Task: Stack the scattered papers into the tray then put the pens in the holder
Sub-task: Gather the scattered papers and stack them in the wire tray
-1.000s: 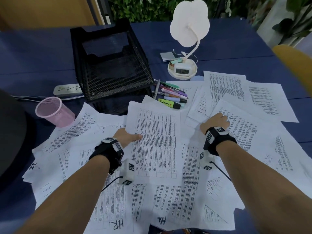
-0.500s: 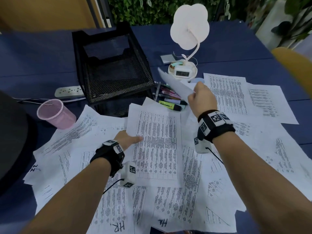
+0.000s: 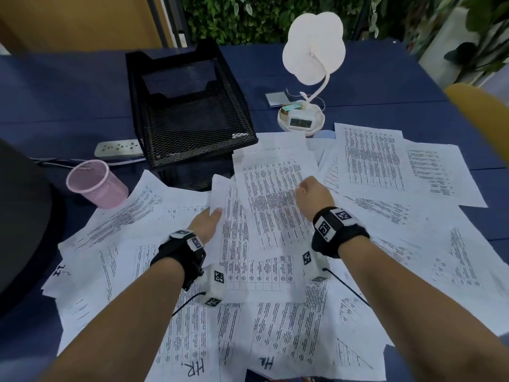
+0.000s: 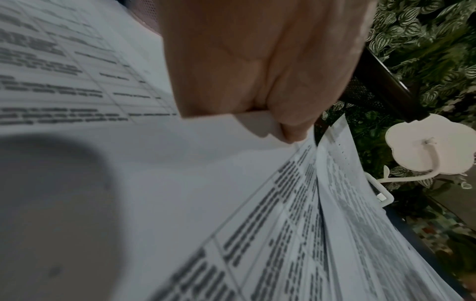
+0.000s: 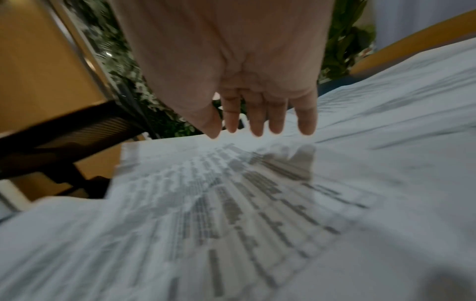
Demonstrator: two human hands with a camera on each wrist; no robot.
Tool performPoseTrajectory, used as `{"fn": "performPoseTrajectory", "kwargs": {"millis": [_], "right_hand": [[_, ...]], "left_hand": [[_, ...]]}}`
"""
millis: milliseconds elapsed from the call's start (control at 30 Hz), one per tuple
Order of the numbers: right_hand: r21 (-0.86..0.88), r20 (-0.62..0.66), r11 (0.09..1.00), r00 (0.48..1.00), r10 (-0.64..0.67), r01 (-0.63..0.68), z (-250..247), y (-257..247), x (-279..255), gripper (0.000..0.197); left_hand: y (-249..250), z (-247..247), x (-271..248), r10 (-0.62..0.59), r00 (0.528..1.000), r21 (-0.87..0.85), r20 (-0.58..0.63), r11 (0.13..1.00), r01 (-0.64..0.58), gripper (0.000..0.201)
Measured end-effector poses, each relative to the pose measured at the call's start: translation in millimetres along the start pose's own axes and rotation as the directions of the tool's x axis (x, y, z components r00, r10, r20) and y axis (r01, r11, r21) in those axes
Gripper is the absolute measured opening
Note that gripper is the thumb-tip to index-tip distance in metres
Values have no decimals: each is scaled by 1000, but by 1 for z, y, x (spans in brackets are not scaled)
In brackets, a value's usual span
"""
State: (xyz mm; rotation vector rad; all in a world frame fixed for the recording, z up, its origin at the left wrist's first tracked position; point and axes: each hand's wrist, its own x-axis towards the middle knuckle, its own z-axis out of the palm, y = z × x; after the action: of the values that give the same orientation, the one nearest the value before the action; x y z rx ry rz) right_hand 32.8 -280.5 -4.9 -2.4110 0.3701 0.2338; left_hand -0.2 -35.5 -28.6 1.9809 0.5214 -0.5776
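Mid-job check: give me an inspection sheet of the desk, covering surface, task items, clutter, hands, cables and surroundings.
Surface: blue table, largely under papers.
Job's things: printed sheets scattered; black mesh tray empty; pink mesh holder empty; pens not visible.
Clutter: white flower-shaped lamp with clock; small grey card.
Hands: left hand pinches a sheet's edge; right hand open above the sheets.
Cables: power strip with its cord.
Surroundings: leafy wall; yellow chair.

papers (image 3: 275, 271) spread on table (image 3: 55, 92) | tray (image 3: 190, 114) behind them | holder (image 3: 95, 183) left of tray
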Motion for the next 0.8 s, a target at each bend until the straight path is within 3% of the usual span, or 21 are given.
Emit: {"fn": "performPoseTrajectory", "kwargs": {"millis": [133, 267, 333, 433, 533, 633, 700, 800], "right_hand": [[-244, -26, 941, 971, 236, -235, -11, 31, 11, 56], [-335, 61, 922, 972, 225, -192, -12, 40, 10, 53], [-305, 114, 925, 955, 273, -228, -8, 42, 7, 58], [-266, 107, 936, 957, 268, -232, -2, 46, 3, 64], [-216, 118, 957, 968, 220, -191, 2, 43, -1, 54], [-81, 120, 983, 977, 176, -167, 6, 44, -3, 41], [37, 57, 989, 989, 140, -142, 4, 46, -4, 39], [98, -101, 981, 979, 178, -168, -2, 49, -2, 60]], "left_hand": [[-2, 4, -2, 83, 997, 30, -3, 996, -83, 59], [-2, 11, -6, 211, 977, 32, -24, 977, -210, 60], [4, 18, -5, 237, 971, -1, -35, 972, -237, 55], [19, 29, -3, 184, 982, -12, -28, 983, -185, 59], [26, 39, 1, 152, 988, -44, -21, 987, -153, 68], [23, 44, 8, 178, 982, -29, -64, 983, -180, 49], [21, 44, 9, 189, 979, 6, -73, 982, -189, 44], [18, 36, 5, 210, 977, -79, -43, 974, -213, 43]]}}
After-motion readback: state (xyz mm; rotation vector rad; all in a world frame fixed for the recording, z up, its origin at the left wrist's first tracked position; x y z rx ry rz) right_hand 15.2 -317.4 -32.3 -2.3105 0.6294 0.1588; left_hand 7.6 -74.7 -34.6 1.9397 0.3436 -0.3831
